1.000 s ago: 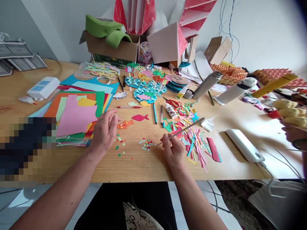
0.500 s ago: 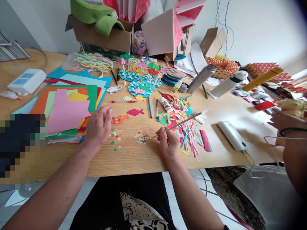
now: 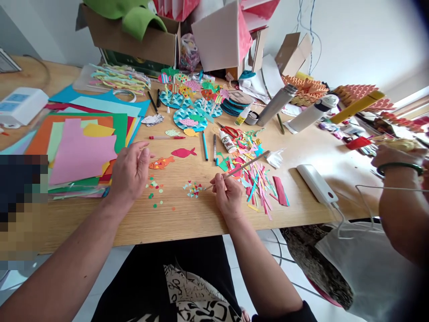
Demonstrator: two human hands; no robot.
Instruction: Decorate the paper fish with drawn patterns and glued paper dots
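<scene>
The clothing is black, with cream printed fabric.

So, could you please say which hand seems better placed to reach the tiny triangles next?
Probably the right hand: it holds a thin stick whose tip points at the paper triangles. The left hand is farther off, beside the orange paper fish.

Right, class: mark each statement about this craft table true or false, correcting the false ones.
1. The right hand holds a thin stick. True.
2. The left hand is nearer the orange fish than the pink fish. True.
3. The scissors are in the left hand. False: the scissors lie on the table.
4. The stick's lower tip is at the blue pen. False: it is by the small paper triangles.
</scene>
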